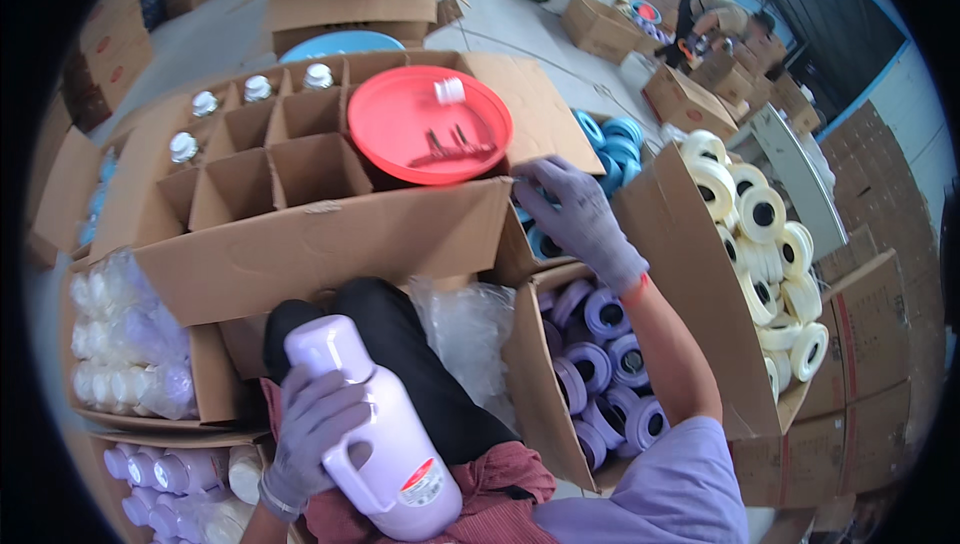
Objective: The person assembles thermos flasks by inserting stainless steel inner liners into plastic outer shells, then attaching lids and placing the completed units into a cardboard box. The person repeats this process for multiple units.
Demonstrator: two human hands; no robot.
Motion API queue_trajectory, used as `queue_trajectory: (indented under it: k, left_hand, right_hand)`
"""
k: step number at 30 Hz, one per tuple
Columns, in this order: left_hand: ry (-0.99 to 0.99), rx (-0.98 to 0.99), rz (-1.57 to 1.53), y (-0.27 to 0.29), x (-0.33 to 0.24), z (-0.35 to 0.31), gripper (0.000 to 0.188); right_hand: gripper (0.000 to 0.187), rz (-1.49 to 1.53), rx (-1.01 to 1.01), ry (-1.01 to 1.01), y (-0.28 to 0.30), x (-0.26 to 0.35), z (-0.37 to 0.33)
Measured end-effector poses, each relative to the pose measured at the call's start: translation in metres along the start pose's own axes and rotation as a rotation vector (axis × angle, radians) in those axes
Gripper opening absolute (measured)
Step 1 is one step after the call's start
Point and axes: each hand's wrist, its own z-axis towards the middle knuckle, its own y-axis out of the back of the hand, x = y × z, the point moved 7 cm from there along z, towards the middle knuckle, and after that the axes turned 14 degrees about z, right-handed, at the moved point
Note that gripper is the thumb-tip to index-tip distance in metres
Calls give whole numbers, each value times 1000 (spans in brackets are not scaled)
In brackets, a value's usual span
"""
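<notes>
My left hand (318, 419), in a grey glove, is wrapped round a lavender thermos jug (405, 434). The jug leans across my lap with its cup-shaped lid (328, 341) toward the far side, its loop handle beside my hand and a red-and-white label low on its body. My right hand (575, 206), gloved too, reaches over a carton of blue rings (620, 149), fingers bent and apart, near the rim of a red round tray (365, 149). On that tray lie a white cap (449, 91) and some dark slender pieces (450, 149).
The tray rests on a divided carton (320, 229) holding several silver-topped bottles (258, 89). Right of me stand cartons of lavender rings (610, 364) and cream rings (765, 219). Lavender jugs (175, 469) and bagged white parts (120, 344) fill boxes at left. Another person (720, 19) bends among cartons far right.
</notes>
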Motion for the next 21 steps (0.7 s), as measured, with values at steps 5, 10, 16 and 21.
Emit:
queue_trajectory:
  k: [5,10,16,21]
  left_hand:
    - [202,-92,-14,5,19,-36,36]
    - [610,-169,-195,14,64,-63,44]
    - [605,-286,-169,30,69,-24,38]
    - [383,-316,-157,47,38,30,38]
  right_hand:
    - [25,-48,30,-626,26,-106,-160]
    - [34,-62,342,-1076,-11,-144,-292]
    - [30,-41,37,-282,-83,-50,-161]
    - [13,-396,474,-505,-134,-126,-148]
